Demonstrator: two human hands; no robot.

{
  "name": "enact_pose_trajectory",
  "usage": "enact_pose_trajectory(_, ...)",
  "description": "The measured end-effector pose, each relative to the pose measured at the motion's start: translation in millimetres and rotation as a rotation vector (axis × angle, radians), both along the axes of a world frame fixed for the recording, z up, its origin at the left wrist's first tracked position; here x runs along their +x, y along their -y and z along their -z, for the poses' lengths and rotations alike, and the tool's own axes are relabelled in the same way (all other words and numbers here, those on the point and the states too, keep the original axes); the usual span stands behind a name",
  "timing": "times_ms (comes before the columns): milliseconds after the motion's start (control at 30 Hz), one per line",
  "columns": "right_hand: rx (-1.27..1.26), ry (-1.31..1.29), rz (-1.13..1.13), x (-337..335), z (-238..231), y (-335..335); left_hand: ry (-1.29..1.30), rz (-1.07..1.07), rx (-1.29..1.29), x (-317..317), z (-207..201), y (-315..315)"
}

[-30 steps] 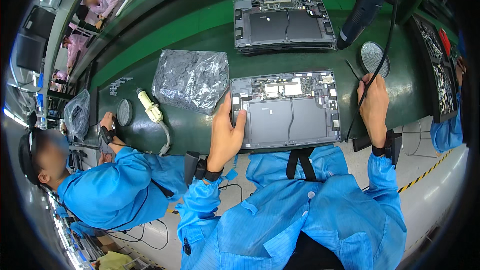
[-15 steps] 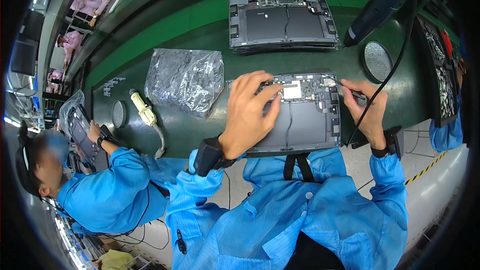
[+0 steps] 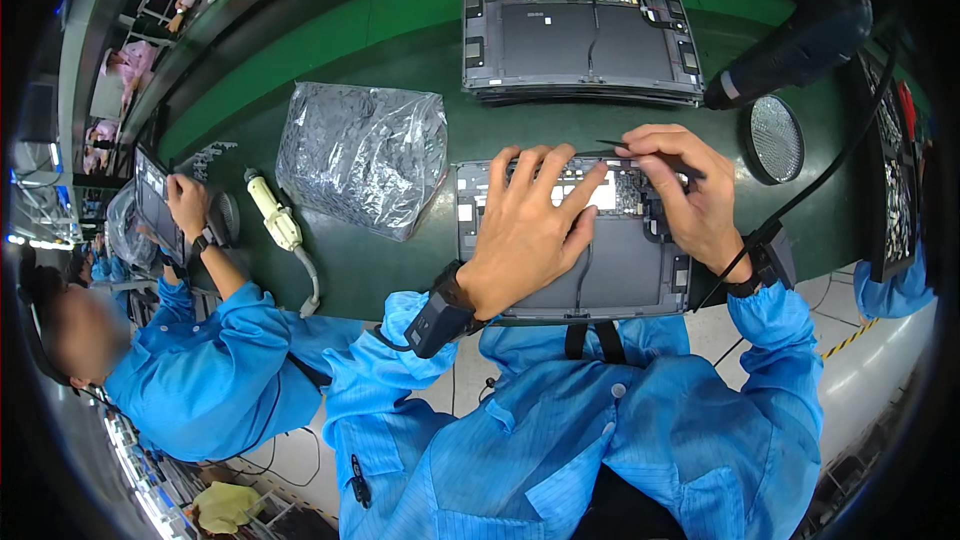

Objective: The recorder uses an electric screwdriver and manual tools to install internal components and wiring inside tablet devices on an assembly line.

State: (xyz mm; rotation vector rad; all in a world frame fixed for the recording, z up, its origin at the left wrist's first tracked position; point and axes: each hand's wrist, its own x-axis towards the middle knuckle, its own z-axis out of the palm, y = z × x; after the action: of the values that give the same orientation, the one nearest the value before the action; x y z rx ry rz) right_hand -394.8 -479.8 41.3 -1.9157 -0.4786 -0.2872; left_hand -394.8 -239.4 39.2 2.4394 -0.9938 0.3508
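An opened laptop base (image 3: 630,275) lies on the bench right in front of me, its circuit board along the far edge and a dark battery nearer me. My left hand (image 3: 525,235) is spread across its left and middle part, fingertips over the circuit board. My right hand (image 3: 695,195) pinches slim black tweezers (image 3: 614,145) above the board's right part. The tweezers' tip points left, toward the base's far edge. Part of the board is hidden under my left fingers.
Beyond lies a stack of similar laptop bases (image 3: 580,40). A dark power tool (image 3: 790,45) and a round dish (image 3: 775,140) are at right. To the left are a clear plastic bag (image 3: 365,155) and a cream electric screwdriver (image 3: 272,212). A co-worker (image 3: 210,370) handles another panel.
My right hand has moved left and inward, bringing the tweezers over the board's far edge. My left hand has shifted slightly right, its fingers more spread. The co-worker's panel has been raised.
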Motion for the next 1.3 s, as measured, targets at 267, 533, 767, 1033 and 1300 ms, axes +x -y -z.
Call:
enact_pose_trajectory(267, 0.032, 0.004, 0.071, -9, 4, -7, -0.058, 0.003, -0.037, 2, 2, -2)
enact_pose_trajectory(533, -0.117, 0.132, -0.010, -3, 5, -5, -0.065, -0.003, -0.061, 3, 3, -1)
enact_pose_trajectory(767, -0.132, 0.134, -0.023, -2, 6, -4, -0.070, 0.000, -0.071, 3, 3, -1)
enact_pose_trajectory(1033, -0.150, 0.136, -0.009, -1, 4, -7, -0.070, -0.004, -0.076, 2, 3, -1)
enact_pose_trajectory(1300, -0.205, 0.129, 0.003, -1, 3, -6, -0.080, 0.008, -0.087, 4, 4, -1)
